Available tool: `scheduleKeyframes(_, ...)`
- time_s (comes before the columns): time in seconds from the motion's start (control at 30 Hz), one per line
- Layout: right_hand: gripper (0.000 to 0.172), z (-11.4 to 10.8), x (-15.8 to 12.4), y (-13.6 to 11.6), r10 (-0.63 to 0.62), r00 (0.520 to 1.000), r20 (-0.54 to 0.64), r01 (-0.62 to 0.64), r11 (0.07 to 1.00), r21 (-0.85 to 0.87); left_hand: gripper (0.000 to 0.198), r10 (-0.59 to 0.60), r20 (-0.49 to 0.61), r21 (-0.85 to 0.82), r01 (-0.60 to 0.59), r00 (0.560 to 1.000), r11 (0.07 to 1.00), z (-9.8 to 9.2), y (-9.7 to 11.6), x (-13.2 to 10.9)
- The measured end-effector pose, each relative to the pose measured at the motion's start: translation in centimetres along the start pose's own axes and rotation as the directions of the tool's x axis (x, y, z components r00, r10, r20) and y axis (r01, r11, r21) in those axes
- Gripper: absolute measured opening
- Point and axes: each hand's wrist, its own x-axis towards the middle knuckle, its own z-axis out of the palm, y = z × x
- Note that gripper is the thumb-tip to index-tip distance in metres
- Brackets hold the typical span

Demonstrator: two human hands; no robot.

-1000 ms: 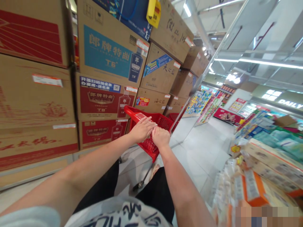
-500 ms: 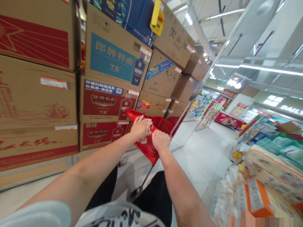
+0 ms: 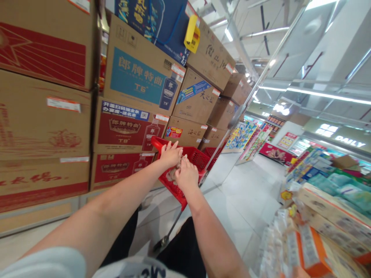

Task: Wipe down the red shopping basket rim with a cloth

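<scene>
A red plastic shopping cart (image 3: 199,159) with a lattice basket stands in front of me, its handle bar (image 3: 158,143) partly covered by my hands. My left hand (image 3: 171,155) lies over the bar with its fingers stretched and spread apart. Close beside it on the right, my right hand (image 3: 188,175) rests at the bar, fingers loosely extended towards the left hand. A crumpled pale thing (image 3: 171,175) shows beneath and between the hands; I cannot make out what it is. The undersides of both hands are hidden.
Stacked cardboard cartons (image 3: 139,77) form a wall on the left, close to the cart. A yellow price tag (image 3: 192,34) hangs from them. Packaged goods (image 3: 324,208) are piled on the right. A pale tiled aisle (image 3: 240,193) runs ahead towards display shelves (image 3: 240,135).
Both hands have loosened from their closed grip on the handle bar, and the fingers are now stretched out. My right hand has shifted left, closer to the left hand. The view has moved slightly.
</scene>
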Motion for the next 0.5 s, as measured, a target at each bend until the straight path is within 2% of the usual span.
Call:
scheduleKeyframes(0.13, 0.047, 0.4, -0.9, -0.4, 0.024, 0.998, -0.058, -0.025, 1.0, -0.011, 0.044, 0.089, -0.015, 0.103, -0.087, 0.996, 0.991, 0.0, -0.9, -0.9)
scheduleKeyframes(0.27, 0.051, 0.6, 0.2, -1.8, 0.101, 0.994, -0.029, -0.103, 0.994, -0.046, 0.043, 0.069, -0.014, 0.12, -0.067, 0.997, 0.991, 0.2, -0.5, -1.5)
scheduleKeyframes(0.37, 0.051, 0.5, 0.6, -2.1, 0.061, 0.998, 0.01, -0.06, 0.996, -0.065, 0.043, 0.074, 0.005, 0.102, -0.074, 0.997, 0.992, 0.0, -0.5, -1.5)
scheduleKeyframes(0.5, 0.05, 0.4, -0.4, -1.5, -0.01, 1.0, 0.015, 0.011, 0.995, -0.096, 0.045, 0.064, -0.025, 0.097, -0.061, 0.998, 0.993, 0.1, -0.4, -1.5)
